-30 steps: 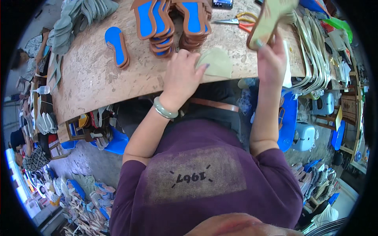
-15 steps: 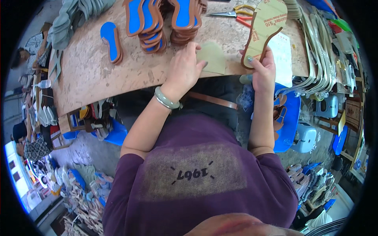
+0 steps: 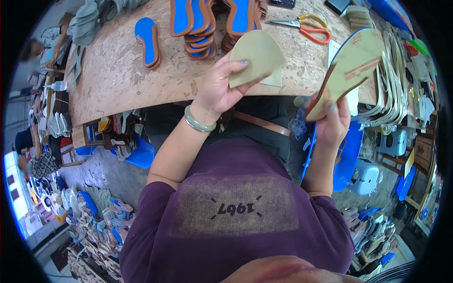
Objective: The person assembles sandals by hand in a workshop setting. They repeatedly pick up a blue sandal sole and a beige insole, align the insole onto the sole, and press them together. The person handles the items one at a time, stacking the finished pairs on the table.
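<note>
Pinched in my left hand (image 3: 222, 85) is a pale beige half-oval piece (image 3: 258, 54), its rounded end pointing away from me. Another pale sheet (image 3: 272, 79) lies on the table under and behind it. My right hand (image 3: 332, 120) grips an insole (image 3: 354, 61) by its narrow end, with the beige printed underside toward me. Brown edging runs along the lower part of that insole, and a thin blue line shows at its far rim. The two held pieces are apart. Stacks of blue insoles with brown edging (image 3: 200, 16) stand ahead of my left hand.
Scissors with orange and yellow handles (image 3: 314, 29) lie on the wooden table (image 3: 113, 75). A blue insole with brown edging (image 3: 147, 42) sits at the left. Long pale strips (image 3: 389, 85) hang at the right edge, above a blue bin (image 3: 347, 165). Grey pieces (image 3: 87, 23) are piled far left.
My left hand has lifted the pale half-oval piece off the table. My right hand has moved right and toward me, tilting the insole to the right. The view has shifted slightly.
</note>
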